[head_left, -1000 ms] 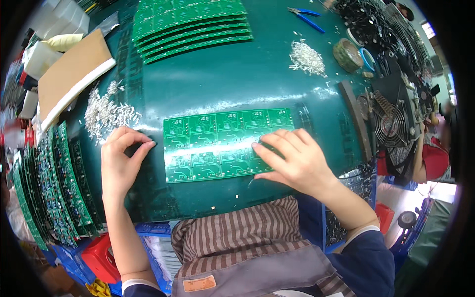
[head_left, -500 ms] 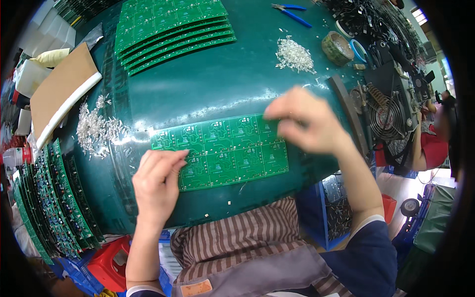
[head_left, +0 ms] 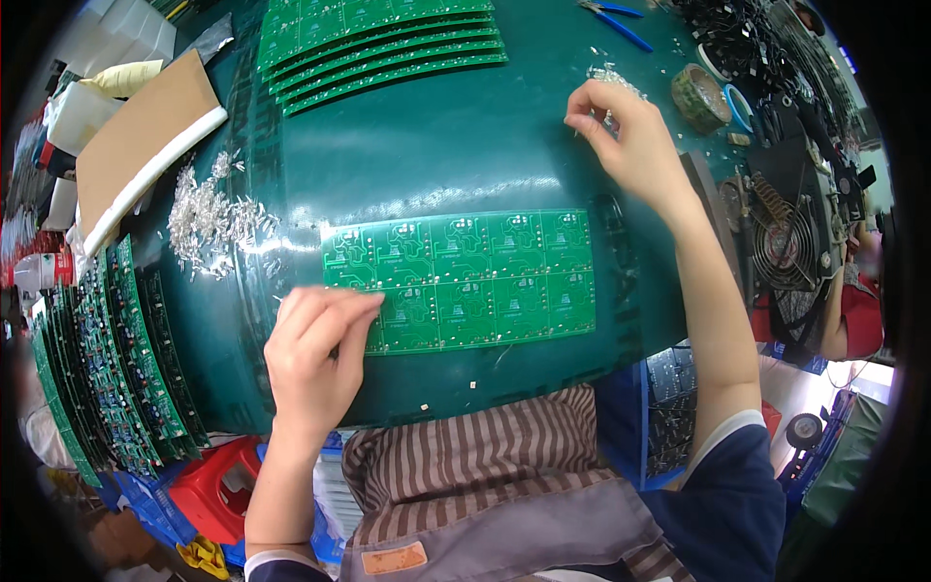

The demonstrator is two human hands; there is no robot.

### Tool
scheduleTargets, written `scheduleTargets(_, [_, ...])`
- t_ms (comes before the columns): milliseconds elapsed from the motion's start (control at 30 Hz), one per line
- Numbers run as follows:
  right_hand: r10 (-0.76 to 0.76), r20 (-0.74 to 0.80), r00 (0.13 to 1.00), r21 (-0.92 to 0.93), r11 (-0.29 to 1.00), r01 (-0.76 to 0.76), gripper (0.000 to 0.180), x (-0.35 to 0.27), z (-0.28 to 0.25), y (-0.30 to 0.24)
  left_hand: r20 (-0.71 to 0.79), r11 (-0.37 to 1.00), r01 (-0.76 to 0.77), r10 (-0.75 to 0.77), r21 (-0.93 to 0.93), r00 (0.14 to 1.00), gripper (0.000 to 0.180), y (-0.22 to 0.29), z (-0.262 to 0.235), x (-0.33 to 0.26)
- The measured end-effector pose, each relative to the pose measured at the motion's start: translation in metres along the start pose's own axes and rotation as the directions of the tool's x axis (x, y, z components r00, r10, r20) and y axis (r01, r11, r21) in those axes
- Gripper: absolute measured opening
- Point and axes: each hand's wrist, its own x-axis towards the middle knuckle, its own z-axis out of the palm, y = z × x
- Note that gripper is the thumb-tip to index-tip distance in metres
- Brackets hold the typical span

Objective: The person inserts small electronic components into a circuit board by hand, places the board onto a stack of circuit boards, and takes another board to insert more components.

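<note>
A green circuit board panel [head_left: 460, 281], divided into several repeated sections, lies flat on the dark green tabletop. Over its lower left corner, my left hand [head_left: 315, 364] is closed, thumb and fingertips pressed together; anything between them is too small to make out. Up and to the right, beyond the panel, my right hand [head_left: 626, 141] pinches at the near side of a pile of tiny clear parts [head_left: 613, 78], partly covering it. What its fingertips hold cannot be made out. A second heap of small clear parts [head_left: 213, 218] lies left of the panel.
Stacked green panels [head_left: 378, 48] sit at the far side. Populated boards [head_left: 116, 359] stand on edge at left, near a brown cardboard piece [head_left: 145, 141]. Blue-handled pliers [head_left: 621, 21], a tape roll [head_left: 700, 97] and a fan [head_left: 784, 244] are at right.
My right hand has moved from the panel's right end up to the far-right pile. My left hand stays near the panel's left end. The whole view has shifted slightly.
</note>
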Motion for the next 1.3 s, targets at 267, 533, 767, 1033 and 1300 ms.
scheduleTargets(267, [0.166,0.059,0.984,0.348,0.921,-0.176,0.007,-0.014,0.024,-0.031,-0.042,0.996,0.03,-0.026,0.09,0.999,0.007,-0.007,0.035,0.028])
scheduleTargets(533, [0.166,0.156,0.974,0.373,0.903,-0.214,0.012,-0.029,0.04,-0.095,-0.095,0.979,0.052,-0.033,0.197,0.995,0.009,0.0,0.035,0.019])
scheduleTargets(767, [0.083,0.095,0.992,0.37,0.922,-0.113,0.011,-0.031,0.056,-0.09,-0.094,0.978,0.088,-0.072,0.188,0.993,0.012,0.012,0.024,0.028])
scheduleTargets(1033, [0.127,0.085,0.988,0.331,0.932,-0.148,0.012,-0.031,0.057,-0.094,-0.08,0.999,0.041,-0.042,-0.015,0.996,0.009,0.0,0.026,0.044])
scheduleTargets(1300, [0.02,-0.018,1.0,0.318,0.948,-0.014,0.011,-0.035,0.067,-0.094,0.031,0.996,0.088,-0.088,-0.004,0.996,0.009,-0.005,0.019,0.046])
